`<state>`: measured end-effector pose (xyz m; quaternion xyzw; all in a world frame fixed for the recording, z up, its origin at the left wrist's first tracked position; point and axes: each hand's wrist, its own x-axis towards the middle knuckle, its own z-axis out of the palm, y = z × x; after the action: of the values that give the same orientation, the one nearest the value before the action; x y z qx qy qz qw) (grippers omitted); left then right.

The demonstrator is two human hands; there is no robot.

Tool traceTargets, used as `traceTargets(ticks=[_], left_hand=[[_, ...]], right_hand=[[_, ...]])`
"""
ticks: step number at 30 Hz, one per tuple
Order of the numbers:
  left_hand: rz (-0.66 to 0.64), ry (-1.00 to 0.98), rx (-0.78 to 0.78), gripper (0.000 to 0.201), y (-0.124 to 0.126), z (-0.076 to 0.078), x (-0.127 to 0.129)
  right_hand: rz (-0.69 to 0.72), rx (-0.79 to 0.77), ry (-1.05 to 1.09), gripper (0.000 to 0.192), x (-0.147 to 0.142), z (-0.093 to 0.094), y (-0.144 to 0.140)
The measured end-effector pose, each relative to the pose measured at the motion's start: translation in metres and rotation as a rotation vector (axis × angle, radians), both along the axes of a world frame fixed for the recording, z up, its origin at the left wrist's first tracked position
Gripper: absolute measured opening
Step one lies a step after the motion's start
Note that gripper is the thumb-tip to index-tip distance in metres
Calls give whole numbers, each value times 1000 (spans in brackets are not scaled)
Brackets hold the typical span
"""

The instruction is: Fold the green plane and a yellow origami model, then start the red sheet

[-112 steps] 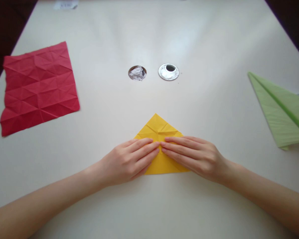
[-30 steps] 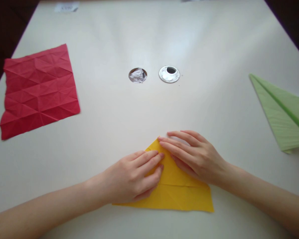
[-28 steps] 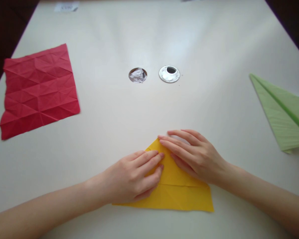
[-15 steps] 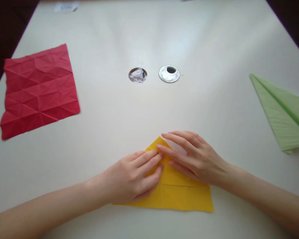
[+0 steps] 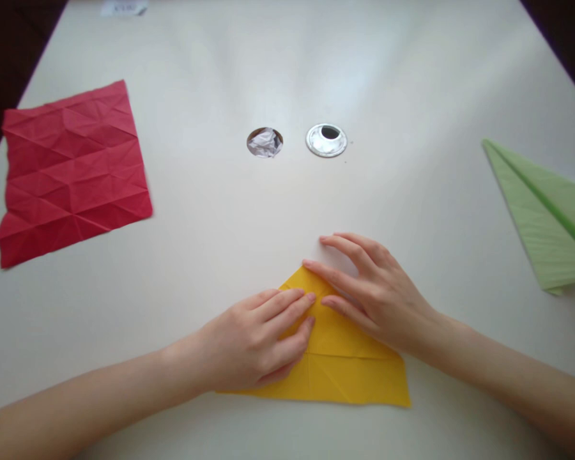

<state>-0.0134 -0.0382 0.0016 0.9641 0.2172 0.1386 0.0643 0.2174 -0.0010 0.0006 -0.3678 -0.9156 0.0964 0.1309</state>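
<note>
Two bare hands are working low in the centre of the frame, both lying on a yellow folded paper [image 5: 345, 374] that is sitting flat on the white table [image 5: 287, 211] as a wide triangle with its point aimed up the frame. The left hand [image 5: 253, 342] is resting palm down on the left half of the triangle, fingers stretched out flat and close together, pinning the sheet rather than pinching it. The right hand [image 5: 374, 297] is coming in from the right side, its fingers spread and slightly arched: the middle ones are pressing on the paper's upper right slope near the tip, while the index fingertip is touching bare table just above that tip. Nothing is being gripped between finger and thumb. The lower right corner of the yellow paper is lying uncovered. Further up, in mid frame, two round table openings are sitting side by side: the left hole [image 5: 264, 142] holding crumpled white paper, the right one a shiny metal ring [image 5: 326, 140]. At the left edge, a creased red paper square [image 5: 71, 169] is lying flat. At the right edge, a green folded paper [image 5: 546, 220] is pointing up and left, well apart from the hands. At the far top left, a small white slip [image 5: 123, 7] is peeking in.
</note>
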Motion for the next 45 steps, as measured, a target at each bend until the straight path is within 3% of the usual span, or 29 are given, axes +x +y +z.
traceTargets(ticks=[12, 19, 26, 38, 45], left_hand=[[9, -11, 4, 27, -1, 2, 0], [19, -13, 5, 29, -1, 2, 1], [18, -10, 14, 29, -1, 1, 0], [16, -12, 9, 27, -1, 1, 1], [13, 3, 13, 30, -3, 0, 1]], right_hand=[[-35, -162, 146, 42, 5, 1, 1], [151, -64, 68, 36, 5, -3, -2], [-87, -87, 72, 56, -3, -2, -2], [-108, -135, 61, 46, 5, -1, 11], [-64, -198, -8, 77, 4, 4, 4]])
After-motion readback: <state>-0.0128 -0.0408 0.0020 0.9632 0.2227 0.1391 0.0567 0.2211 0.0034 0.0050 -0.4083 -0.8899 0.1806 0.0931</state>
